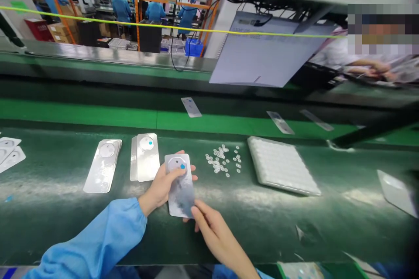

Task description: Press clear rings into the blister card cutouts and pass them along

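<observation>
My left hand (163,186) grips a clear plastic blister tray (180,192) with a round pocket and a blue dot near its top, thumb over the pocket. My right hand (209,226) pinches the tray's lower edge with its fingertips. The tray sits just above the dark green bench top (59,209). To the left lie a small stack of the same trays (145,158) with a blue dot, and a single tray (103,165) without one. A scatter of small clear round pieces (222,160) lies just right of my hands.
A white square tray (281,165) of pockets sits right of the round pieces. More flat pieces lie on the green conveyor belt (98,113) behind, such as one card (191,107). Another person's hands (376,69) work at far right. Trays lie at the left edge (9,152).
</observation>
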Action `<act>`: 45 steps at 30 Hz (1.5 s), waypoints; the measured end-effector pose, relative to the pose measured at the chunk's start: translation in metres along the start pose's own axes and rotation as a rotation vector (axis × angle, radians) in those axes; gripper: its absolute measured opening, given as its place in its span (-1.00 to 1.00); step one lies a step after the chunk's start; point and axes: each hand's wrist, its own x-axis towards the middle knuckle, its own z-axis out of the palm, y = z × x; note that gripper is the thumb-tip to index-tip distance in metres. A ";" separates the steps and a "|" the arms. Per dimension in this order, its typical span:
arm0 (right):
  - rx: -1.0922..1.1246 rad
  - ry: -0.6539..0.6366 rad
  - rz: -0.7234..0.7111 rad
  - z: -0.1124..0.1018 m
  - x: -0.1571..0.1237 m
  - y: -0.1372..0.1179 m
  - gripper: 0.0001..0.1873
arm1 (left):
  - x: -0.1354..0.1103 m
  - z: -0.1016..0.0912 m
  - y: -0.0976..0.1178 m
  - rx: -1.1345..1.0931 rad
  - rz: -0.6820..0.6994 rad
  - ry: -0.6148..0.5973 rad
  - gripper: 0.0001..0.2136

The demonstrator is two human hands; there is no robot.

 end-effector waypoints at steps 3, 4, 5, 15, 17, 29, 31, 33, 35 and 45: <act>-0.120 0.263 -0.130 -0.015 -0.005 -0.002 -0.62 | -0.002 -0.002 -0.004 0.073 -0.034 0.032 -0.26; -0.159 0.328 -0.187 -0.017 -0.004 -0.003 -0.65 | -0.003 -0.003 -0.006 0.094 -0.045 0.041 -0.26; -0.198 0.369 -0.250 -0.018 -0.002 -0.006 -0.68 | -0.004 -0.004 -0.008 0.112 -0.051 0.046 -0.27; -0.724 0.465 -0.608 -0.013 0.047 -0.005 -0.63 | -0.008 -0.013 -0.028 0.350 0.138 0.052 -0.50; -0.772 0.474 -0.612 -0.014 0.049 -0.001 -0.64 | -0.008 -0.014 -0.029 0.361 0.126 0.040 -0.48; -0.521 0.412 -0.471 -0.007 0.052 -0.003 -0.78 | -0.003 -0.022 -0.033 0.237 0.120 -0.066 -0.60; -0.343 0.388 -0.410 -0.006 0.053 -0.004 -0.78 | -0.002 -0.021 -0.032 0.241 0.100 -0.040 -0.59; -0.079 0.348 -0.297 -0.007 0.056 -0.006 -0.80 | -0.003 -0.020 -0.031 0.209 0.061 -0.003 -0.55; 0.192 0.302 -0.144 -0.012 0.055 -0.009 -0.76 | -0.004 -0.017 -0.030 0.146 -0.007 0.012 -0.47; -0.001 0.989 0.149 -0.148 -0.120 0.070 -0.71 | -0.012 -0.004 -0.019 0.064 -0.143 0.079 -0.36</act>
